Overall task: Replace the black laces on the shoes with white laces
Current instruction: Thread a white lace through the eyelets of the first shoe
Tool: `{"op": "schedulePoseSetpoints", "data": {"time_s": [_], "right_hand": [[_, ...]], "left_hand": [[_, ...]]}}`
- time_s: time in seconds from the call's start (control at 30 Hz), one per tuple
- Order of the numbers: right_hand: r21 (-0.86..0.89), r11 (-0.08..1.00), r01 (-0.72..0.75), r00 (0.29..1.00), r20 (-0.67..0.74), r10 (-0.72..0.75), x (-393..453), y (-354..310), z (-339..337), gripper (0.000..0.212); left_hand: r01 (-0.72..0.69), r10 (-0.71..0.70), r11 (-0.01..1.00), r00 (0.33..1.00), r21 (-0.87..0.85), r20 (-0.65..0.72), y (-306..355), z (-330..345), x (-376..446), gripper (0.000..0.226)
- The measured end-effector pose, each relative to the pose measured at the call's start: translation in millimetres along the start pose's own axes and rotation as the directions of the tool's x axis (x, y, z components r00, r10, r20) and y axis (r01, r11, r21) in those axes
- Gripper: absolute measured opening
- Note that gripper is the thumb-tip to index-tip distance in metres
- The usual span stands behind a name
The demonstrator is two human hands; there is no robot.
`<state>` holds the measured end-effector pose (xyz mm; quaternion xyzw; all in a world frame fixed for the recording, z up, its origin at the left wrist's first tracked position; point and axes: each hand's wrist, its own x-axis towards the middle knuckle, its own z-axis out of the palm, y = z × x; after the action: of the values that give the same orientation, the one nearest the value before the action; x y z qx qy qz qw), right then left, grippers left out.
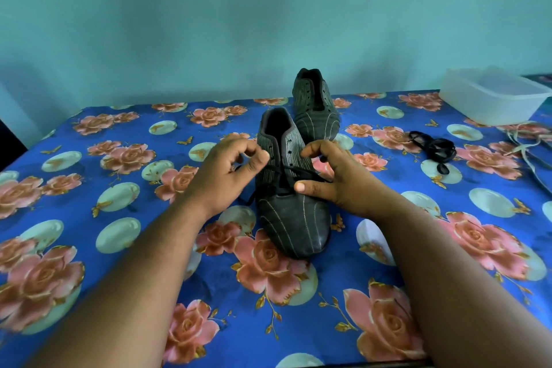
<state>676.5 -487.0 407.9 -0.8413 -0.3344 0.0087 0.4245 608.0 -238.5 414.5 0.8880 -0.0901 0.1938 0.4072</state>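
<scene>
Both hands work at the near shoe (294, 218), which stands toe-toward-the-camera on the flowered blue cloth (119, 248) covering the desk: the left hand (222, 176) curls its fingers and pinches one run of the black lace (280, 172), while the right hand (337, 179) pinches the other run, thumb laid against the shoe's upper. Behind it stands the second shoe (315, 104), unlaced, with a loose black lace (436, 149) bundled to the right, pale white laces (525, 146) near the edge, and a clear plastic box (490, 95) beyond.

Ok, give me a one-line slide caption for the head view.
Both hands pull the black lace from the near shoe; far shoe already unlaced.
</scene>
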Motion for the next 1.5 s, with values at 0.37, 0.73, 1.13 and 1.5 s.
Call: {"op": "schedulePoseSetpoints", "data": {"time_s": [0.37, 0.73, 1.13, 1.5], "right_hand": [[0.029, 1.000, 0.006, 1.000, 0.004, -0.006, 1, 2, 1, 0.065], [0.034, 0.999, 0.002, 1.000, -0.008, -0.002, 1, 3, 3, 0.067], [0.030, 0.999, 0.017, 1.000, 0.001, -0.017, 2, 5, 2, 0.065], [0.006, 0.990, 0.140, 0.987, -0.076, -0.139, -1, -12, -3, 0.042]], "left_hand": [[0.121, -0.121, 0.992, 0.993, 0.035, 0.009, -8, -2, 4, 0.018], [0.068, -0.070, 0.997, 0.997, -0.046, -0.033, -3, -3, -1, 0.024], [0.052, -0.051, 0.998, 0.998, -0.026, 0.030, -2, -1, 3, 0.018], [0.243, -0.223, 0.966, 0.956, 0.091, -0.190, -16, -13, 3, 0.041]]}}
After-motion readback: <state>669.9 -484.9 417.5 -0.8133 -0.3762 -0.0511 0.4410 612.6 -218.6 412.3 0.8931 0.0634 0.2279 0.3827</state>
